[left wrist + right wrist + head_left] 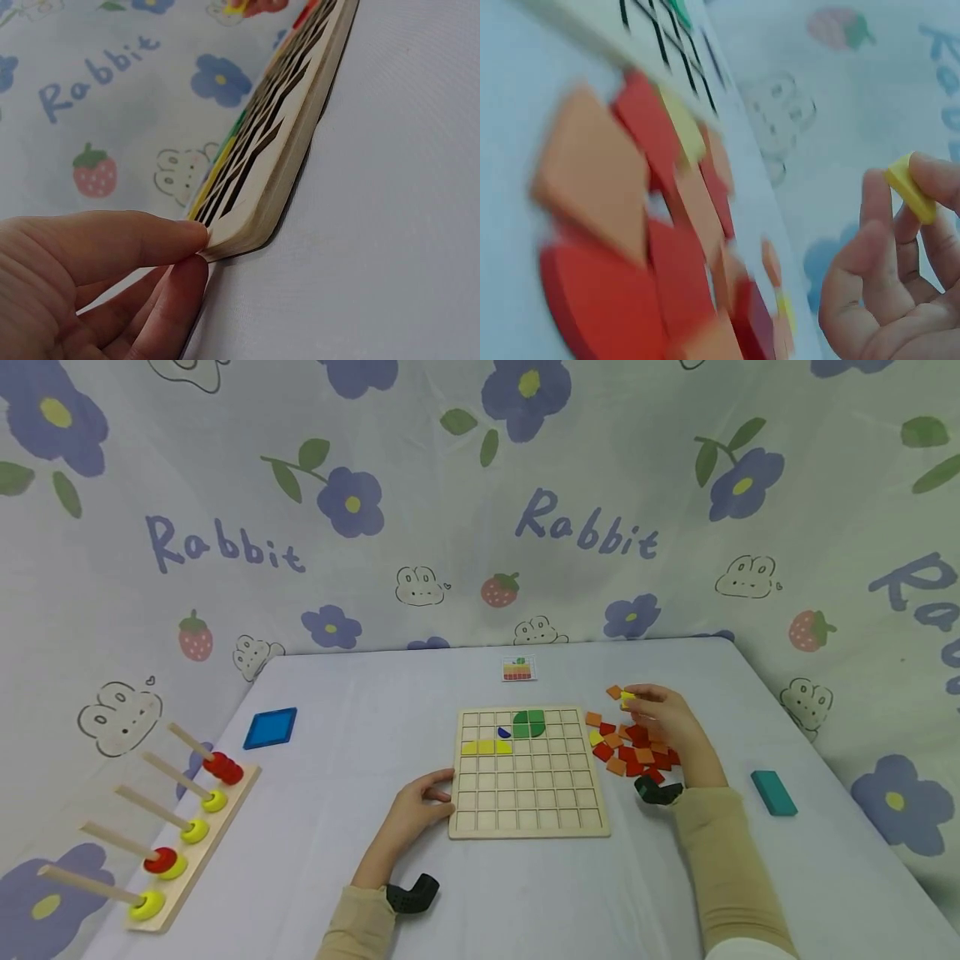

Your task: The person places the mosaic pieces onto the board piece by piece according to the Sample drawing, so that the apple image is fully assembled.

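From my remote seat I see the person's right hand [670, 718] pinching a small yellow piece [627, 699] between thumb and fingertips, at the far end of a scatter of loose pieces [638, 755]. My right wrist view shows that grasp plainly — the piece sits tilted between the tips. The loose pieces are mostly red and orange, many overlapping, with one orange square [614, 692] just beside the held piece and another yellow piece [596, 738] near the board.

On the other side, the left hand [415, 804] grips the left edge of a wooden grid board [528, 800]; my left wrist view has its fingertips nipping the board close to a corner. On the board I can make out a short yellow row [486, 747] toward the left, a dark blue piece [504, 732] above it, and green pieces [528, 724] grouped in the far rows.

Further out on the white cloth [360, 710], a picture card [518, 668] lies beyond the board. A blue tray [270, 728] is well off to the left, with a peg stand [199, 853] nearer me carrying red and yellow rings. A teal block [774, 792] lies right of the right sleeve [727, 868].
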{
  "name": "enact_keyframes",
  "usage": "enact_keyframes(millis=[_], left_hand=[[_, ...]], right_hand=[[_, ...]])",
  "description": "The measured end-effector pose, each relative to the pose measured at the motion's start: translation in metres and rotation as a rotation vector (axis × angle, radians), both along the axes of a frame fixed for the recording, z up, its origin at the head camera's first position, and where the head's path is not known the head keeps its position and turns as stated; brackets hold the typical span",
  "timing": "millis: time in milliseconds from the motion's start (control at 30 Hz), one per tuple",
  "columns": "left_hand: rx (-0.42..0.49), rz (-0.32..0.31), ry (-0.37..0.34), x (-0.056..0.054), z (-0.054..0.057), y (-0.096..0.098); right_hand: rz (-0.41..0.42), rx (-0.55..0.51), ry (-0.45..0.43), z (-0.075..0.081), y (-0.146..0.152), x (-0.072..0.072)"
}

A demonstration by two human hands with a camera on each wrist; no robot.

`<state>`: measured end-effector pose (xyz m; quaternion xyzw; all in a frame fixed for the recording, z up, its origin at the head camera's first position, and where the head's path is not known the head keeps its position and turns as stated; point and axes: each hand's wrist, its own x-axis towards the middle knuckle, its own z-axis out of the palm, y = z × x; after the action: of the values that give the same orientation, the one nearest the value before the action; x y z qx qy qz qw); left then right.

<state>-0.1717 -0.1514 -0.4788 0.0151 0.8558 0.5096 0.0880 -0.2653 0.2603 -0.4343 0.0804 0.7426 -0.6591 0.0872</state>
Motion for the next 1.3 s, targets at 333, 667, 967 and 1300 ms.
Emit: enact_keyframes(millis=[333, 667, 967, 1300], left_hand=[[0.006, -0.001, -0.005, 0.000, 0.001, 0.000], [0.017, 0.001, -0.011, 0.001, 0.004, 0.002], [0.014, -0.001, -0.013, 0.001, 0.003, 0.002], [0.011, -0.004, -0.023, 0.002, 0.004, 0.001]], right_hand=[[0.195, 0.049, 0.030, 0.005, -0.067, -0.001], [0.366, 0.164, 0.092, -0.013, -0.116, -0.007], [0.426, 0.412, 0.216, -0.017, -0.137, -0.009], [0.403, 0.589, 0.257, -0.018, -0.146, -0.007]])
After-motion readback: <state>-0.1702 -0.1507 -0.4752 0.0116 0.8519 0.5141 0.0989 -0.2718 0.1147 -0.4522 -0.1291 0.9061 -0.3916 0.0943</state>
